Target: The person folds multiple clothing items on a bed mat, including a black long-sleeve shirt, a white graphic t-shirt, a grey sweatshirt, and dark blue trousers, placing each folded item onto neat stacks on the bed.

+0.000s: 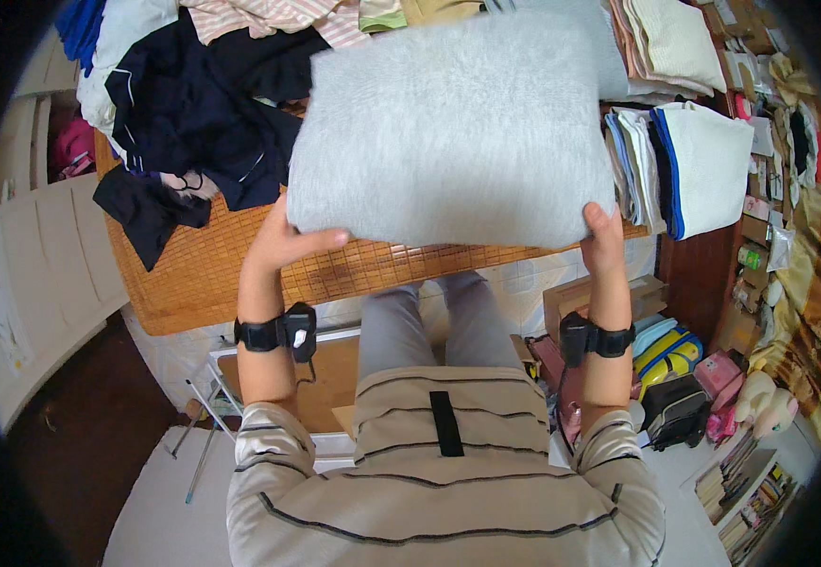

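Note:
A light grey folded fabric bundle (446, 135) is held up over the front part of a table covered with a woven bamboo mat (212, 283). My left hand (290, 237) grips its lower left corner, thumb along the near edge and fingers hidden behind the cloth. At the lower right corner my right hand (602, 234) holds it the same way, with the thumb in front. Left of the bundle lies a loose heap of dark navy clothing (191, 113). To its right stand folded garments (701, 163) in white, blue and grey.
Folded cream and peach cloths (673, 42) are stacked at the back right. Striped pink clothing (262, 14) lies at the far edge. Below right are a cardboard box (566, 298), a black bag (676, 407) and a plush toy (765, 404). A white-framed board (325, 383) stands beneath the table's front.

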Demonstrator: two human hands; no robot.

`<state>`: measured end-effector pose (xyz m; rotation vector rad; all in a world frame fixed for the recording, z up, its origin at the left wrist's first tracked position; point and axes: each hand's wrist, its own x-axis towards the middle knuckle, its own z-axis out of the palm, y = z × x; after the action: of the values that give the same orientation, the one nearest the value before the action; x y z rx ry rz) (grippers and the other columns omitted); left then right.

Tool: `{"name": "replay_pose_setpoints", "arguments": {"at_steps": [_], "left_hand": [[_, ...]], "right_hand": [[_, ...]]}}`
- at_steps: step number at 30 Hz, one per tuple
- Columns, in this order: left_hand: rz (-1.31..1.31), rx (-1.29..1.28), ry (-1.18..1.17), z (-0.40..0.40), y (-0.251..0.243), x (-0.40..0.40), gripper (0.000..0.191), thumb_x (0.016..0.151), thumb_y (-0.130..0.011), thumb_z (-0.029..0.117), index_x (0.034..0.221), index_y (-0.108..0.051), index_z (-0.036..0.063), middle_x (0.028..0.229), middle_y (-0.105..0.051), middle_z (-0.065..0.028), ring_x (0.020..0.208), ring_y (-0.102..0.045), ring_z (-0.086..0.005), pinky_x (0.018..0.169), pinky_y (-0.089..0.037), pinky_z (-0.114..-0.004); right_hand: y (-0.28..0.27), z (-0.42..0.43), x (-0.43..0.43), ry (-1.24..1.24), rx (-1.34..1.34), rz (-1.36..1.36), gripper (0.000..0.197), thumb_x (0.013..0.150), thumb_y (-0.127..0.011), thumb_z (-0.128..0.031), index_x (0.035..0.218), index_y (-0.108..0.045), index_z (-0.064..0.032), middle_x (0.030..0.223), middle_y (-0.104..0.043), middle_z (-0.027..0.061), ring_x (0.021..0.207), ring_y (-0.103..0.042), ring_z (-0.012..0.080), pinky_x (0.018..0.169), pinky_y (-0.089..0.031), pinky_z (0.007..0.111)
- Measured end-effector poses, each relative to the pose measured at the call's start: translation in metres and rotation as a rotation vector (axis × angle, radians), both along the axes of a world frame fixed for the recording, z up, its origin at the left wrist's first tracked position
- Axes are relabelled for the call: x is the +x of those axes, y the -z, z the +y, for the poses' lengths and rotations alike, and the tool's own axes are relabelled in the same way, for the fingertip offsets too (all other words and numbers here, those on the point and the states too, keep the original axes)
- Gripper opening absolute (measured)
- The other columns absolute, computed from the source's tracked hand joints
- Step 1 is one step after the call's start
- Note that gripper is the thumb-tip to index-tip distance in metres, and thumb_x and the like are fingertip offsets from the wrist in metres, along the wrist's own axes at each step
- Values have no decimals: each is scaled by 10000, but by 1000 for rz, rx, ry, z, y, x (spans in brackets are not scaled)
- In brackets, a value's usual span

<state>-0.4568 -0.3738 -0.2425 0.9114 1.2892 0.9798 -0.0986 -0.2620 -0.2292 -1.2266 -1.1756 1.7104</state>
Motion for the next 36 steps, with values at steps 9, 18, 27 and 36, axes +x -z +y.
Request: {"name": "replay_pose_setpoints", "arguments": {"at_steps": [9, 18, 27, 36], "left_hand": [[-132, -386, -276, -93, 158, 70, 457, 683, -718, 213, 1045, -544, -5, 941, -592, -57, 894, -529, -149, 790, -419, -282], [-161, -552, -325, -91, 177, 97, 463, 720, -695, 180, 1105, -499, 13, 1022, -575, -86, 913, -542, -176, 780, -437, -303], [-66, -286, -328, -53, 124, 89, 403, 697, -705, 98, 1040, -528, -16, 954, -594, -74, 867, -551, -167, 769, -444, -288], [160, -303, -464, -60, 210, 105, 662, 687, -705, 102, 1223, -337, -26, 1119, -499, -155, 1006, -494, -232, 867, -394, -319]], "right_hand": [[165, -88, 53, -177, -220, -427, 328, 760, -644, -205, 985, -572, 23, 905, -605, 57, 820, -541, 126, 749, -425, 260], [177, -86, 38, -151, -335, -309, 397, 771, -645, -207, 1081, -518, 8, 983, -582, 77, 863, -529, 125, 753, -419, 253], [155, -65, 29, 222, -130, -218, 167, 818, -585, -129, 901, -576, 15, 766, -597, 22, 665, -508, 54, 596, -392, 187], [184, -58, 18, 56, 498, -978, 352, 824, -524, -193, 1125, -483, -15, 1030, -498, 172, 951, -469, 293, 837, -352, 354]]}}
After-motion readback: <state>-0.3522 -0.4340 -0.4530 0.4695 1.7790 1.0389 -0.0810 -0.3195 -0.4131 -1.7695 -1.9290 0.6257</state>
